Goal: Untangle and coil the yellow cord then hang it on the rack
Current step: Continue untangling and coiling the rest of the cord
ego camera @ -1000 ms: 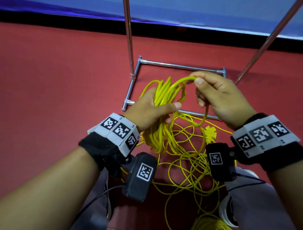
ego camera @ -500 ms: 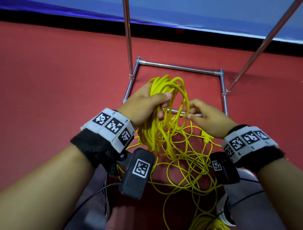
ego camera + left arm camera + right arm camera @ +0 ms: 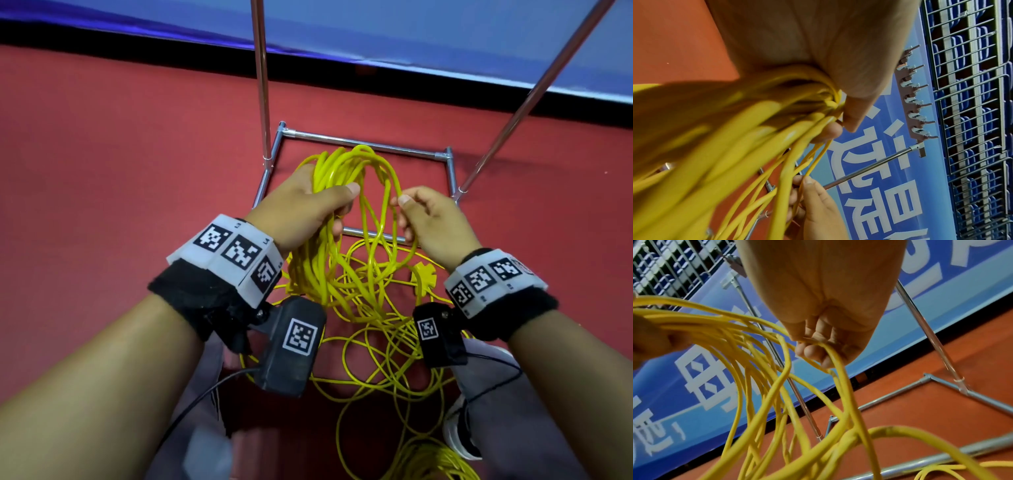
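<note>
The gathered loops of the yellow cord (image 3: pixel 329 192) were clamped in the left hand (image 3: pixel 301 212), presumably to keep the coil from springing apart, while one strand was pinched in the right hand (image 3: pixel 431 222) for laying on the next turn. Uncoiled cord was left tangled on the red floor (image 3: pixel 120 188), over the rack (image 3: pixel 359 141) base bars, where a snag was judged likely.

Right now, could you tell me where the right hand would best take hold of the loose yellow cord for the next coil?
On the single strand hanging just right of the bundle in the left hand, where the right hand pinches it. Come from the right: it hangs free there, while below it sinks into the tangle on the floor.
</note>
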{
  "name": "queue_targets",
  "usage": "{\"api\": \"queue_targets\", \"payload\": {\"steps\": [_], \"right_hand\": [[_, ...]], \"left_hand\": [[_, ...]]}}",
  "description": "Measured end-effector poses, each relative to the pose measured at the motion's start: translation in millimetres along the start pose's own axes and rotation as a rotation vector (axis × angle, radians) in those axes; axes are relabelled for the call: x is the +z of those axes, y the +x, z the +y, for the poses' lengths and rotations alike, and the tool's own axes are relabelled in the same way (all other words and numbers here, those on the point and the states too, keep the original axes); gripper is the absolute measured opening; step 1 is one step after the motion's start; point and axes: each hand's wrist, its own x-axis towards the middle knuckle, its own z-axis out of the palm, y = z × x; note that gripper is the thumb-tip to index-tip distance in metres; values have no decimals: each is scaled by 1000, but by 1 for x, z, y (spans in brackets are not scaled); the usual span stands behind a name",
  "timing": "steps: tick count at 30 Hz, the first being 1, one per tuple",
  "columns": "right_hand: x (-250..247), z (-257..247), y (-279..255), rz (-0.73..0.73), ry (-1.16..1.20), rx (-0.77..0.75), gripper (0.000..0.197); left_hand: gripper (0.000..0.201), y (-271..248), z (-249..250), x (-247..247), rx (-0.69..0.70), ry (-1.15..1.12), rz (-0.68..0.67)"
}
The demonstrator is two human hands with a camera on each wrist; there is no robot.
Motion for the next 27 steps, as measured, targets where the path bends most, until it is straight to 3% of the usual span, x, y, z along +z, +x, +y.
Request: {"api": "queue_targets", "payload": {"steps": [4, 6, 9, 13, 17, 22, 27], "right_hand": [[-9, 5, -2, 10, -197, -27, 27], [-19, 2, -6, 72, -346, -104, 23], [-35, -8, -10, 171, -393, -228, 15], [-40, 11, -8, 20, -502, -185, 6], [-33, 41, -10, -128, -631, -105, 15], [-20, 63, -13, -289, -445, 134, 27], [-26, 53, -7, -75, -109, 138, 30]], "left_hand": [[18, -4, 6, 2, 33, 20, 34], [21, -5, 11, -1, 54, 25, 56], [24, -4, 16, -9, 68, 34, 131], [19, -4, 15, -14, 40, 42, 212], [26, -2, 18, -22, 8, -47, 212], [20, -1, 8, -22, 5, -145, 228], [20, 7, -6, -25, 52, 28, 193]]}}
